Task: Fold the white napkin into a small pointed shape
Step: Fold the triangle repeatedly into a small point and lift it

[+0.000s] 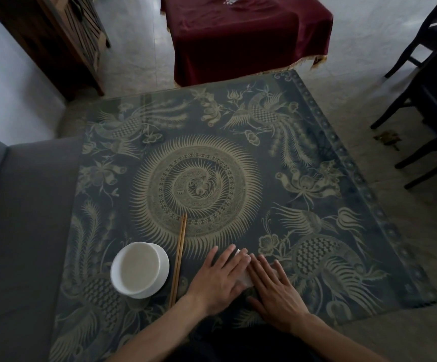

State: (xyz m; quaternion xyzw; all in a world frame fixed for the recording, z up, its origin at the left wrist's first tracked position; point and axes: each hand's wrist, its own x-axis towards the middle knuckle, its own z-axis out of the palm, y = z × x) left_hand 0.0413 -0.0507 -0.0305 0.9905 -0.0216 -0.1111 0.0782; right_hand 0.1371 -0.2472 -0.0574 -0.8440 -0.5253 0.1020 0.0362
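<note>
The white napkin (246, 277) lies flat on the patterned table near its front edge, mostly covered by both hands. Only a narrow white strip shows between them, plus small white corners beyond the fingertips. My left hand (220, 279) presses on its left part with straight fingers. My right hand (273, 288) lies flat on its right part, fingers straight and pointing away from me. How the napkin is folded underneath is hidden.
A white bowl (139, 270) stands at the front left of the dark patterned table (316, 194). A pair of wooden chopsticks (178, 257) lies beside it. A grey sofa (24, 218) is at left, dark chairs (426, 100) at right, a maroon-covered table (246, 35) beyond.
</note>
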